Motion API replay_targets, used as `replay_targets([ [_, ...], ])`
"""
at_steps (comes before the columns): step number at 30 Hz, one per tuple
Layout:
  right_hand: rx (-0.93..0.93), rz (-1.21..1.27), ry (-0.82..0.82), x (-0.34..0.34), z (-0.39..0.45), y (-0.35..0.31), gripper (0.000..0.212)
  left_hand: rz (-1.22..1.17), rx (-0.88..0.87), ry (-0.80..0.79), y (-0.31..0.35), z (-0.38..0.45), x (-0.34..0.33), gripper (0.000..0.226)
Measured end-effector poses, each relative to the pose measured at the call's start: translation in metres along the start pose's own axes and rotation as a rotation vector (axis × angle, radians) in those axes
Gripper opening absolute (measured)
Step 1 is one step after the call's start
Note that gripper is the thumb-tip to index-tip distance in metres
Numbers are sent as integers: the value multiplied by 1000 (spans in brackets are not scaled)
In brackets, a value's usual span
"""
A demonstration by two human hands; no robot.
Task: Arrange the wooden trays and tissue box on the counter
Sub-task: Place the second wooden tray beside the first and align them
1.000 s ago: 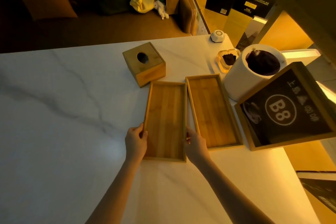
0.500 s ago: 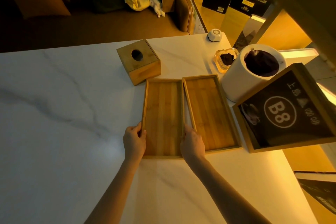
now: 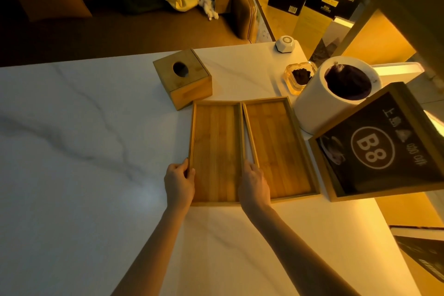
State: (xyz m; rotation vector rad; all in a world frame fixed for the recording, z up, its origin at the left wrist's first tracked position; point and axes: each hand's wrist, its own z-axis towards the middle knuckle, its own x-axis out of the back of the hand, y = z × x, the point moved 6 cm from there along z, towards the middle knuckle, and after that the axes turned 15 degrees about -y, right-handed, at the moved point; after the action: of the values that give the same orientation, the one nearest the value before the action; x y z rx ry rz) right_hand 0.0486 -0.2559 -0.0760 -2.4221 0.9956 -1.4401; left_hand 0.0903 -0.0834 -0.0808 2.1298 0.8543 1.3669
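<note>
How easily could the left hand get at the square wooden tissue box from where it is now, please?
Probably easily: the left hand grips the left wooden tray, and the square wooden tissue box sits just beyond that tray's far corner, with only bare white marble counter between.

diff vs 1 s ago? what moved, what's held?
The left tray, gripped on its long sides by the left hand and right hand, slid right until it lies flush along the right tray; the gap between them has closed. Neither hand let go. The right tray, tissue box, white cylinder and B8 sign kept their places on the counter.
</note>
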Motion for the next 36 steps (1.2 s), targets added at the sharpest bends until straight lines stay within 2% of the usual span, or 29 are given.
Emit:
replay_targets([
  [8,49,-10,-30,1,-5,1,52,56,-50,-24,1,-3,1,39],
  [12,183,-197,-30,5,-27,-1,51,106,-151,-41,2,-19,-1,44],
  [16,323,-331,79,-9,-60,4,51,381,-264,-78,-11,-48,-12,60],
  [18,319,-393,44,-31,-72,11,55,465,-269,-138,-26,-60,-24,72],
  [20,293,-468,36,-48,-82,18,47,456,-246,-169,-38,-67,-33,76],
  [25,144,-513,-101,-65,-83,41,66,397,-220,-164,-43,-71,-39,75],
  [30,148,-531,-72,-62,-83,48,66,361,-224,-125,-43,-70,-38,74],
  [36,136,-529,-24,-56,-82,55,64,363,-206,-157,-34,-73,-45,73],
])
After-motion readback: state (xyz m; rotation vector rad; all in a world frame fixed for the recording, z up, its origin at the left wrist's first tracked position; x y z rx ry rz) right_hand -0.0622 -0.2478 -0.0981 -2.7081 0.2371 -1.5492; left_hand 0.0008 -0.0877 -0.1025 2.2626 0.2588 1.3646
